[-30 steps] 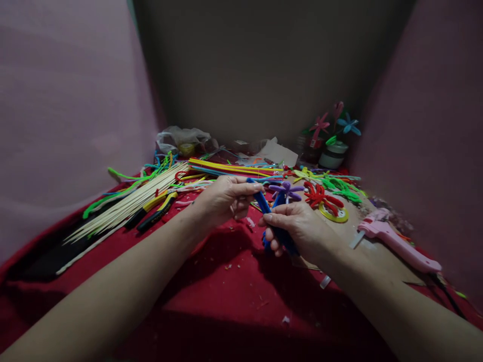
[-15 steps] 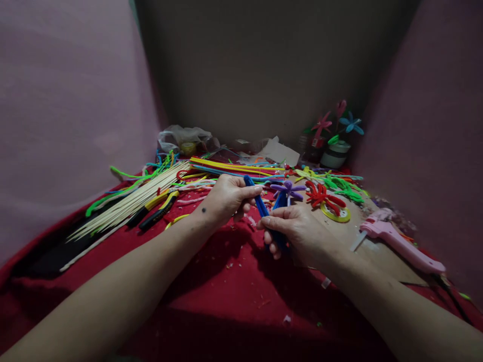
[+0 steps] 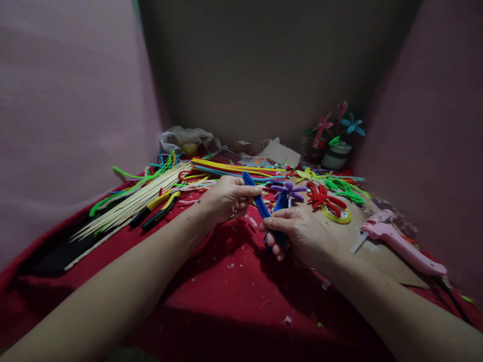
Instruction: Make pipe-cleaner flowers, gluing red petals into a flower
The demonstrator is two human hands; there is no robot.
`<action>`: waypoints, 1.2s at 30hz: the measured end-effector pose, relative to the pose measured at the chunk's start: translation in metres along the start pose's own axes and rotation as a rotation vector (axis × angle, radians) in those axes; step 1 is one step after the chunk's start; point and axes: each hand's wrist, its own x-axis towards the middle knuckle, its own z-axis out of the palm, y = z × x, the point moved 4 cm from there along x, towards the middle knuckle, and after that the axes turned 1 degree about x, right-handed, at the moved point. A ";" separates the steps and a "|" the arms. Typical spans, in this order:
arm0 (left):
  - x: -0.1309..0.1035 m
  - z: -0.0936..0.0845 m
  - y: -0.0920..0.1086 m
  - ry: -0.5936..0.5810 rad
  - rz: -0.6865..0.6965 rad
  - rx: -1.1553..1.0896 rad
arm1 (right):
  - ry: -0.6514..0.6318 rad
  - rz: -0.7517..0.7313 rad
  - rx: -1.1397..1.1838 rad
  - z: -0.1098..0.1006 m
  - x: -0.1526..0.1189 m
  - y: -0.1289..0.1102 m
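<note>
Blue pipe cleaners (image 3: 261,205), bent into narrow loops, are held between my two hands above the red cloth. My left hand (image 3: 233,196) pinches one loop near its upper end between thumb and fingers. Closed around the lower part of the bunch is my right hand (image 3: 292,229), whose fingers hide where the loops meet. Another blue loop stands up behind my right thumb. Just beyond that hand lies a purple pipe-cleaner flower (image 3: 289,191), with a red pipe-cleaner bundle (image 3: 325,197) to its right.
Wooden sticks (image 3: 132,201) and yellow-black pliers (image 3: 160,208) lie at left. A pink glue gun (image 3: 402,241) rests on cardboard (image 3: 350,239) at right, near a yellow tape roll (image 3: 336,213). Behind are loose pipe cleaners (image 3: 237,168) and a pot (image 3: 337,155) with flowers.
Both hands keep their hold on the blue pipe cleaners. The left fingers have shifted slightly along the loop, and its upper tip sits a little higher. The view has moved slightly.
</note>
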 end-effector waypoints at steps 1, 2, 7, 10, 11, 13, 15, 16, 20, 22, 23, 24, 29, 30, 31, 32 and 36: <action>0.000 0.002 -0.002 -0.015 -0.032 -0.004 | -0.002 0.002 0.006 -0.001 0.000 0.000; 0.000 0.003 -0.004 -0.025 -0.056 0.003 | -0.006 0.001 0.015 -0.001 0.000 0.000; 0.002 0.007 -0.016 -0.079 -0.105 0.050 | 0.000 -0.034 0.032 -0.002 0.001 -0.001; 0.003 0.005 -0.017 -0.018 -0.079 0.097 | 0.037 -0.068 -0.007 -0.002 0.003 -0.001; 0.002 0.004 -0.016 0.011 -0.059 0.115 | 0.048 -0.082 -0.018 -0.002 0.004 -0.001; 0.001 0.005 -0.013 0.049 -0.019 0.149 | 0.056 -0.098 -0.027 -0.002 0.005 -0.001; -0.001 0.008 -0.010 0.071 0.023 0.183 | 0.049 -0.098 -0.028 -0.001 0.005 0.000; -0.001 0.009 -0.008 0.083 0.045 0.199 | 0.046 -0.094 -0.030 -0.001 0.005 0.001; 0.001 0.005 -0.006 0.142 0.060 0.120 | 0.034 -0.086 -0.034 -0.002 0.004 0.001; 0.004 0.001 -0.008 0.159 0.031 0.002 | 0.028 -0.067 -0.041 -0.002 0.004 0.000; 0.006 -0.001 -0.009 0.168 0.027 -0.038 | 0.028 -0.055 -0.045 -0.003 0.004 0.000; 0.007 -0.003 -0.009 0.179 0.033 -0.060 | 0.032 -0.044 -0.048 -0.003 0.004 0.000; 0.010 -0.008 -0.009 0.214 0.060 -0.082 | 0.053 -0.024 -0.053 -0.004 0.004 0.000; 0.010 -0.009 -0.008 0.221 0.061 -0.101 | 0.049 -0.019 -0.053 -0.004 0.004 0.000; 0.010 -0.010 -0.007 0.229 0.066 -0.121 | 0.043 -0.015 -0.052 -0.004 0.004 0.000; 0.010 -0.011 -0.006 0.237 0.073 -0.136 | 0.038 -0.012 -0.051 -0.003 0.004 0.001; 0.010 -0.015 -0.003 0.247 0.105 -0.131 | 0.035 -0.013 -0.058 -0.004 0.005 0.000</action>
